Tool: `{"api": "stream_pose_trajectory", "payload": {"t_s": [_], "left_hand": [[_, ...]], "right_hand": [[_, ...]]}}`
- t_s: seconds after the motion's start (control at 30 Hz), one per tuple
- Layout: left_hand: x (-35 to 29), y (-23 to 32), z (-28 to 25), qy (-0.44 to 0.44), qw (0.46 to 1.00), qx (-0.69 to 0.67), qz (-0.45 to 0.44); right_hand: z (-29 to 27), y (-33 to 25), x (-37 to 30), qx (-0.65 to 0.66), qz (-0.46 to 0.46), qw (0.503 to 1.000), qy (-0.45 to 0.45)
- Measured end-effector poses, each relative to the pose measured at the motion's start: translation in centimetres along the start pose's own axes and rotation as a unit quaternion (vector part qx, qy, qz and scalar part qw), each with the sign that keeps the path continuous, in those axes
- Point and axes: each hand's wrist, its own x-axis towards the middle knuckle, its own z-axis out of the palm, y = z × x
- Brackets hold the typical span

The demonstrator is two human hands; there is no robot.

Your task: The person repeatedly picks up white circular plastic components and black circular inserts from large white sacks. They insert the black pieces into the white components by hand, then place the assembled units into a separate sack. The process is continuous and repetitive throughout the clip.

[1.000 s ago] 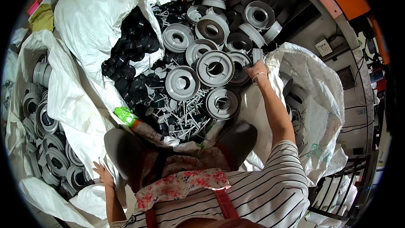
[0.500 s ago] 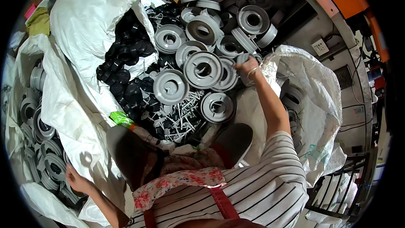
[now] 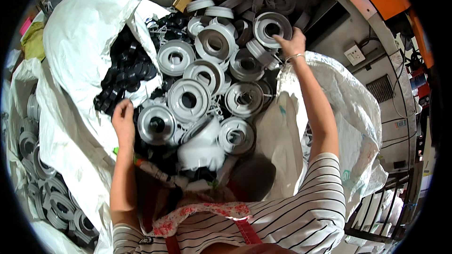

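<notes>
My right hand (image 3: pixel 293 45) is at the far right of the pile, its thumb over the rim of a grey plastic ring (image 3: pixel 262 35) and its fingers round the outer edge. My left hand (image 3: pixel 124 121) is raised beside the small black plastic caps (image 3: pixel 126 68), fingers curled together; whether anything is in them is hidden. Between my hands lie several grey flanged rings (image 3: pixel 189 82), some face up, some tilted. Nearest me, pale grey pieces (image 3: pixel 201 154) are smeared by motion. White plastic pins show only in small parts among the rings.
A white woven sack (image 3: pixel 87 23) spills the caps at left. Another sack (image 3: pixel 61 136), far left, borders more grey rings (image 3: pixel 59 204). An open whitish sack (image 3: pixel 346 94) stands under my right arm. A wall socket (image 3: pixel 354 54) and a black metal rack (image 3: pixel 376 216) are at right.
My left hand has moved from the left sack up beside the caps. My right hand has gone farther away to another ring. More grey pieces now cover the white pins near me.
</notes>
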Motion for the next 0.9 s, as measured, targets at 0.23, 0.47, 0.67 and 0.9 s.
{"api": "stream_pose_trajectory", "payload": {"t_s": [0.23, 0.47, 0.67, 0.9], "left_hand": [[1.9, -0.9, 0.8, 0.008, 0.995, -0.017, -0.097], [4.1, -1.1, 2.3, -0.002, 0.989, -0.082, -0.119], [5.3, -3.5, 1.6, 0.011, 0.977, -0.12, -0.178], [5.4, -2.0, 0.8, 0.04, 0.964, -0.121, -0.232]], "right_hand": [[6.1, 8.8, 5.0, 0.009, 0.335, 0.941, -0.053], [4.8, 1.2, -0.9, 0.105, -0.02, 0.992, -0.073], [2.2, -11.9, -11.4, 0.179, -0.269, 0.861, -0.392], [8.0, -3.6, 1.9, 0.242, 0.072, 0.953, -0.169]]}}
